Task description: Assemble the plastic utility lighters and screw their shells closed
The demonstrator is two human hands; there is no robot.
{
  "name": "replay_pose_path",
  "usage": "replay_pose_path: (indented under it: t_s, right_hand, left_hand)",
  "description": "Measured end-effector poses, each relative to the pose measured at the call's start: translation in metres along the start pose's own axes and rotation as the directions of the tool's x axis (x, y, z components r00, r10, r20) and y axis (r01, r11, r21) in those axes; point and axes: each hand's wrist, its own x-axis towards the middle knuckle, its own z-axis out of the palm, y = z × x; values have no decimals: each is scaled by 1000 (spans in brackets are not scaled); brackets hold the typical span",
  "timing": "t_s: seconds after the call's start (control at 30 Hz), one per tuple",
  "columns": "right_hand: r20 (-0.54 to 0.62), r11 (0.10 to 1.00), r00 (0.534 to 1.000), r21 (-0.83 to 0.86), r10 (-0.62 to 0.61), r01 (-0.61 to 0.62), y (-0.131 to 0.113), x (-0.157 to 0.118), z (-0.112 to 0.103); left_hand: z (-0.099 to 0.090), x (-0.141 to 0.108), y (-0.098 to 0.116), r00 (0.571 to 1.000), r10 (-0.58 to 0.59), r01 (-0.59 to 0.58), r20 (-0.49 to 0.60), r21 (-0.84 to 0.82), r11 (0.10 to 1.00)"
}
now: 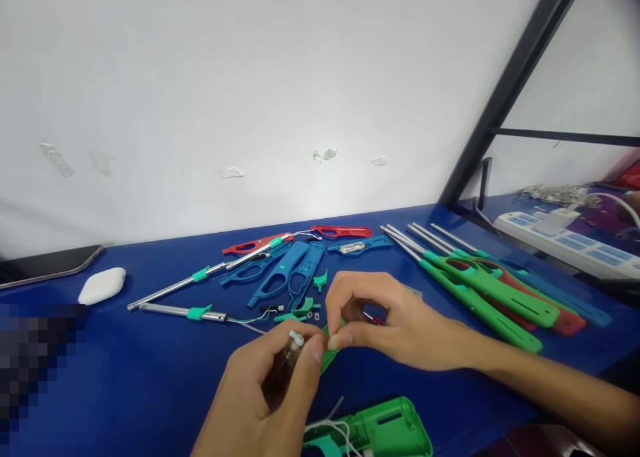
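Note:
My left hand (270, 383) is closed around a small clear part with a pale top (296, 339), held between thumb and forefinger. Just right of it, my right hand (385, 320) has thumb and forefinger pinched together; whatever is between the tips is too small to make out. Behind the fingertips, a green piece (329, 358) shows partly. Below the hands lies an open green lighter shell (395, 430) with white wires. Small green parts (321, 280) and blue shell halves (285, 270) rest beyond my hands.
Assembled long lighters (490, 290) lie at the right on the blue table (125, 377). Metal tubes (185, 311), red shells (345, 231), a white case (103, 285) and a dark phone (50, 265) are at the back and left. A power strip (575, 243) sits far right.

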Motion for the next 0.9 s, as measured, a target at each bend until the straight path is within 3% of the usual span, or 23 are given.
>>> replay_pose_path:
  t_s: [0.17, 0.4, 0.53, 0.67, 0.77, 0.9]
  right_hand:
    - [-50, 994, 993, -28, -102, 101, 3, -1, 6]
    - [-101, 956, 956, -131, -275, 261, 4, -3, 8]
    - [-104, 928, 933, -184, -345, 323, 3, -4, 8]
    - [-119, 919, 924, -211, -363, 334, 5, -3, 8]
    - [-135, 922, 925, -216, -355, 322, 6, -2, 8]
    - [-154, 931, 928, -198, -338, 306, 5, -3, 9]
  left_hand:
    - [-3, 3, -1, 999, 10, -7, 49, -65, 998]
    - [-5, 4, -10, 997, -75, 78, 31, -90, 993]
    - [1, 2, -8, 990, -142, 135, -21, -213, 968]
    - [7, 3, -8, 982, -186, 184, 34, -393, 901]
    - [7, 5, -11, 979, -174, 204, 108, -418, 885]
    - [8, 7, -16, 978, -170, 206, 121, -438, 875]
